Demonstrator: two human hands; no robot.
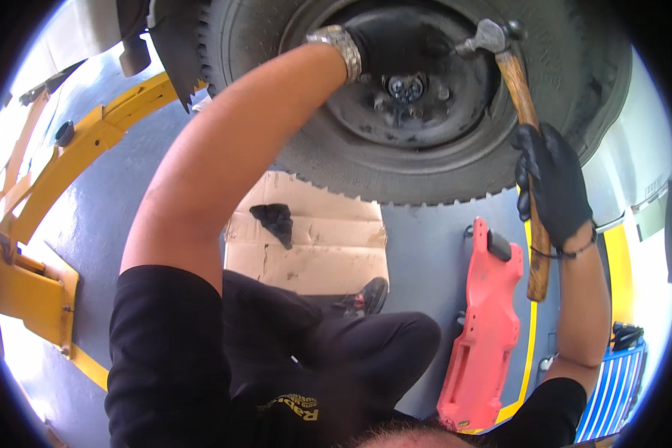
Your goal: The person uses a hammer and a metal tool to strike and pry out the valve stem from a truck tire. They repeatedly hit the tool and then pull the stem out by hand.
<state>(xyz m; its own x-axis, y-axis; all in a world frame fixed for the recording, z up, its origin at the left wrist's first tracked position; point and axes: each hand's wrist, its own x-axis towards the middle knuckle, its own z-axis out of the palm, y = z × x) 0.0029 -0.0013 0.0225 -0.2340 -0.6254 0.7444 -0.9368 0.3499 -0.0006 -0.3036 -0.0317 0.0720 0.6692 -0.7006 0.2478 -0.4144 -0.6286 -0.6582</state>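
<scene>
My right hand (552,179), in a black glove, is wrapped round the wooden handle of a hammer (517,86). The hammer's metal head is up beside the wheel, close to the fingers of my left hand (403,46). That hand, also in a black glove, is closed in front of the upper part of the dark steel wheel (384,123); whatever it grips is hidden. Below it, the hub (405,88) shows in the wheel's middle with studs or nuts around it. A thick-treaded tyre (306,149) surrounds the wheel.
Flattened cardboard (313,261) lies on the grey floor under the tyre, with a black cloth or glove (275,222) on it. To the right is a red creeper board (481,328). A yellow lift arm (89,145) curves along the left; a blue striped object (611,392) stands lower right.
</scene>
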